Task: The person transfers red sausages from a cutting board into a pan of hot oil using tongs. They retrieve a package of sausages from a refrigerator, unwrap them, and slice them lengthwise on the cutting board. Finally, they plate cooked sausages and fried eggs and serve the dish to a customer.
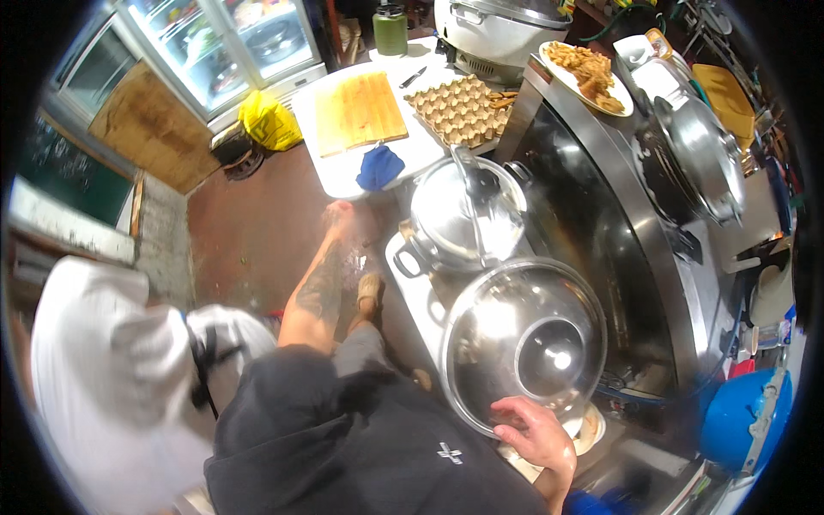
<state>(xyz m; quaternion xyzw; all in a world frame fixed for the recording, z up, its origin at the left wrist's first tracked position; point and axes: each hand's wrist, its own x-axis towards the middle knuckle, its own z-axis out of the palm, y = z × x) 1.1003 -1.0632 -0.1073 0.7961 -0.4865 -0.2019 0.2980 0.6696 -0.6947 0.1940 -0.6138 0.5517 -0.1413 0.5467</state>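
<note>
My left hand point(339, 214) reaches forward over the floor, close to the near edge of a white table point(331, 183). It is blurred, and I cannot tell its grip. A bunched blue cloth point(380, 168) lies at that edge, beside a wooden cutting board point(359, 112). My right hand point(534, 431) is at the near rim of a large stainless steel bowl point(489, 360). Its thumb and fingers are apart with nothing between them; whether they touch the rim is unclear. Beyond the bowl sits a lidded metal pressure cooker point(444, 212).
A knife point(412, 77) and cardboard egg trays point(458, 109) lie on the table. A steel-edged counter with a plate of fried food point(586, 77) runs along the right. A person in white clothing point(116, 386) is close on the left. The floor point(244, 232) looks wet.
</note>
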